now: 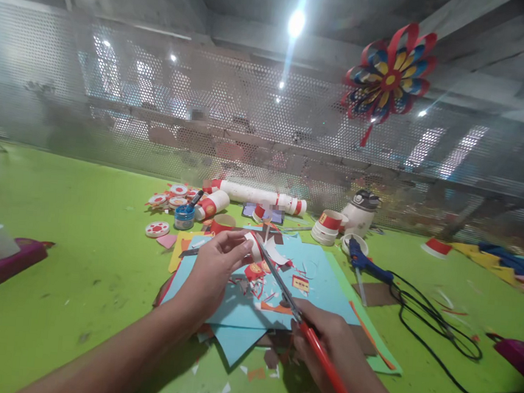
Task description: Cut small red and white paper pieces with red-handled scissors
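Over the blue paper (327,288) at the near middle of the green table (78,254), the left hand (214,269) pinches a paper cup (255,248) while the right hand (332,343) grips red scissors (297,316), blades at the cup's rim; the cutting step seems underway, and the next snip needs a steady cup

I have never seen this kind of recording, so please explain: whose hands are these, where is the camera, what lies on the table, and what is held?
One camera, worn on a person's head, looks down at their own bare hands. The left hand holds a small white-and-red paper piece. The right hand holds red-handled scissors, blades pointing at that piece. Below lie light blue paper sheets on a green table, with a blue glue gun and red-and-white paper cups nearby.
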